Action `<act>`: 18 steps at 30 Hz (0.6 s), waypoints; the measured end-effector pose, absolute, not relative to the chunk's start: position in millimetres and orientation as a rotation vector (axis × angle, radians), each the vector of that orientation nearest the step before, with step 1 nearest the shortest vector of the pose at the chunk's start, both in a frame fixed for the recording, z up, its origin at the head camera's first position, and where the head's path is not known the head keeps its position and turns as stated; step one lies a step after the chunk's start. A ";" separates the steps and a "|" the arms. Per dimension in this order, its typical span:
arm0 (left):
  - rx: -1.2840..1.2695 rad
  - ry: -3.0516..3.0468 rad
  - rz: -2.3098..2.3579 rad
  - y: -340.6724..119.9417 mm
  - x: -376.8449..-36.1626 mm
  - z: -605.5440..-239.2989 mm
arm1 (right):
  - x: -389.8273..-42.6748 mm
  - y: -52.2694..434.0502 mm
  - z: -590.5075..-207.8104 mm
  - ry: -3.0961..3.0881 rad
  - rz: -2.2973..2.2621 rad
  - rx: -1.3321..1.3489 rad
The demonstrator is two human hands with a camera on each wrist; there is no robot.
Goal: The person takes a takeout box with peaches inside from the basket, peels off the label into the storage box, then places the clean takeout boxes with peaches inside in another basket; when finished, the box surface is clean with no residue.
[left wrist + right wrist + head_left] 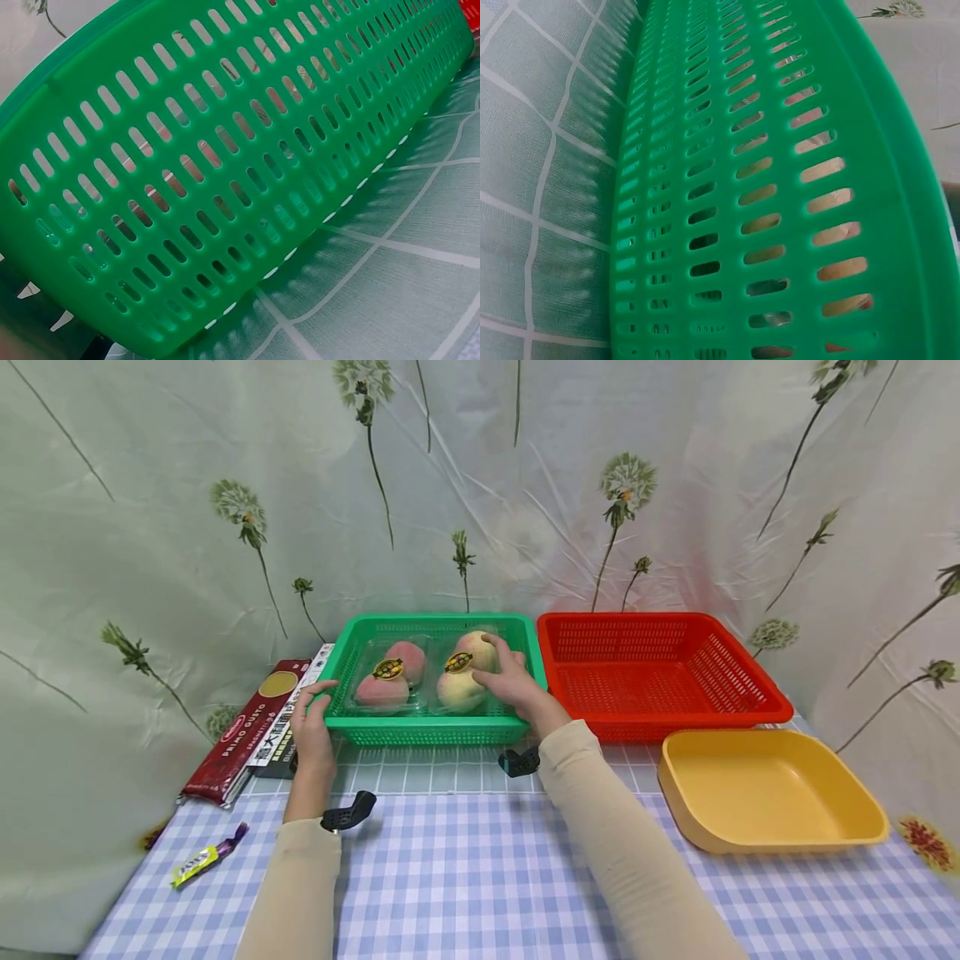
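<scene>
A green slotted basket (431, 729) stands mid-table and holds two clear packs of peaches, a pinker left pack (390, 675) and a paler right pack (459, 689). My left hand (318, 695) grips the basket's front left corner, thumb over the rim. My right hand (497, 662) reaches over the front rim and curls over the right pack, fingers on top and thumb at its side. The left wrist view is filled by the basket's outer wall (225, 165). In the right wrist view the same wall (780, 195) shows peach colours through its slots; neither hand appears in the wrist views.
An empty red basket (738, 689) stands against the green one's right side. A yellow tray (855, 839) sits in front of it. Long pasta boxes (243, 735) lie at the left, a small wrapped sweet (202, 856) nearer me. A floral curtain hangs behind.
</scene>
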State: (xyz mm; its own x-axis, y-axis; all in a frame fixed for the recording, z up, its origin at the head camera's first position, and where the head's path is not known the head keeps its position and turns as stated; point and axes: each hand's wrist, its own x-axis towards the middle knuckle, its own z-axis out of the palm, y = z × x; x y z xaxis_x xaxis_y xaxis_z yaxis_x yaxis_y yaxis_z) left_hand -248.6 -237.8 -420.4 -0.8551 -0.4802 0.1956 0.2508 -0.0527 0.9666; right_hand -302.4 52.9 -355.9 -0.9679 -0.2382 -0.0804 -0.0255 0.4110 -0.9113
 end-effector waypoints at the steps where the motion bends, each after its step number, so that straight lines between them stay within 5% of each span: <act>1: 0.251 -1.740 -1.952 -237.4 -248.5 -420.6 | -302.4 53.0 -356.0 2.465 -1.594 -0.239; 18: 0.263 -1.678 -1.937 -233.9 -251.9 -421.0 | -305.0 49.6 -356.0 2.418 -1.565 -0.177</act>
